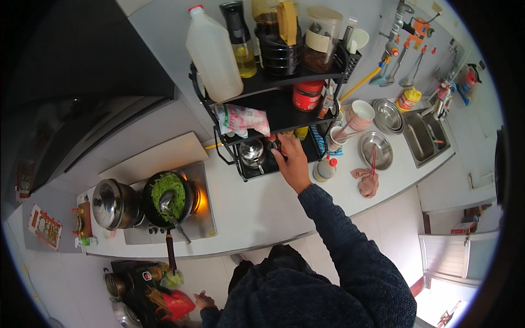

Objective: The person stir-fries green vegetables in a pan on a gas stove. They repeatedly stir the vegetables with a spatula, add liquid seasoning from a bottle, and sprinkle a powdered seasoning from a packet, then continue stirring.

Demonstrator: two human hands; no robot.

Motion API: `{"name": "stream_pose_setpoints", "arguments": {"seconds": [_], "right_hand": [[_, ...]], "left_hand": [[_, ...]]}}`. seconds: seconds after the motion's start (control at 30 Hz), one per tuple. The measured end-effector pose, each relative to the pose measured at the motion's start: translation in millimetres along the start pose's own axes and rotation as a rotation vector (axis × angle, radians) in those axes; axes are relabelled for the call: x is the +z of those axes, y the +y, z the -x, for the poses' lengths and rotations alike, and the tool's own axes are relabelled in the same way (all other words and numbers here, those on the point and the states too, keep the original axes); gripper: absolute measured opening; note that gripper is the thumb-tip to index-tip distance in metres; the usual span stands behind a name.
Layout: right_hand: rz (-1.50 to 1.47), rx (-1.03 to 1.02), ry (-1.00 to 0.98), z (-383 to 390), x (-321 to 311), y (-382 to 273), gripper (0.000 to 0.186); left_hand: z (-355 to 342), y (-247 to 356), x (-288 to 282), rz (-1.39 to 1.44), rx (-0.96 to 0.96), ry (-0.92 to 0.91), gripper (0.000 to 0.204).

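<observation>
My right hand [294, 163] reaches into the lowest shelf of a black rack [257, 171]. Its thumb and forefinger are apart beside a small dark jar [272, 143]; the other fingertips are partly hidden. Left of it on that shelf stands a lidded metal pot [252, 152]. My left hand [204, 300] hangs low beside my body, below the counter, fingers loosely apart and nothing seen in it. On the lit stove sits a black wok [146, 206] of shredded green vegetable [170, 188], with a metal ladle [165, 203] resting in it.
Left of the wok stands a lidded steel pot [109, 205]. A capped bottle [325, 170], a steel bowl [383, 143] with red chopsticks and a pink cloth [367, 184] lie rightward, before the sink [420, 143]. Bottles and jars crowd the rack's top. Bags sit low left.
</observation>
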State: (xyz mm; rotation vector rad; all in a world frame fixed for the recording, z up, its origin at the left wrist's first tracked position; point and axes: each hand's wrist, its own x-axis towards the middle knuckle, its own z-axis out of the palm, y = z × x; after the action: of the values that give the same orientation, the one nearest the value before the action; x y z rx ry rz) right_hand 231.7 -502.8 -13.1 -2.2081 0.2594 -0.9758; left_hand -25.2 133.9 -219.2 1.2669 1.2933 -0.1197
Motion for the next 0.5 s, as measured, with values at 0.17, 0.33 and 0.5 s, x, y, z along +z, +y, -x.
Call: {"name": "stream_pose_setpoints", "arguments": {"seconds": [0.17,0.33,0.5], "right_hand": [[0.312,-0.209,0.028,-57.9,27.8,-35.9,0.046],[0.157,-0.098,0.066,-73.6,51.2,-14.6,0.028],[-0.068,0.317,0.285,-84.0,41.9,27.2,0.024]], "left_hand": [[21.6,-30.1,-16.7,0.046,0.038,0.034,0.068],[44.5,-69.6,-38.0,0.051,-0.009,0.210,0.067],[40.8,-84.1,-62.7,-0.111,-0.036,0.280,0.071]]}}
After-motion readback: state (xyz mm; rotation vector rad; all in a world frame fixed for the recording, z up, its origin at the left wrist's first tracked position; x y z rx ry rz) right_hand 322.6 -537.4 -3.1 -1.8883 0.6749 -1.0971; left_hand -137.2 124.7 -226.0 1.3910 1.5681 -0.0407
